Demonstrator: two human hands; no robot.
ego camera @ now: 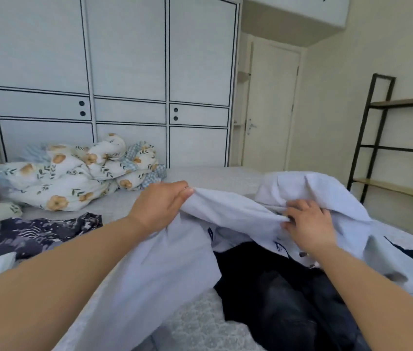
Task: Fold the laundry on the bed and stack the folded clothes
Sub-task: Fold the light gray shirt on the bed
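Observation:
A pale blue-white button shirt (165,264) is spread loosely over the grey bed (215,178), lifted in the middle. My left hand (161,205) pinches a raised fold of it between thumb and fingers. My right hand (309,224) grips the shirt near the collar and button strip. Under the shirt lies a dark black garment (276,287). A dark navy patterned garment (31,234) lies flat on the left of the bed.
A crumpled floral duvet (74,173) is heaped at the far left of the bed. White wardrobe doors (124,72) stand behind it. A cream door (271,105) is at the back, and a black-framed shelf (377,148) stands at the right.

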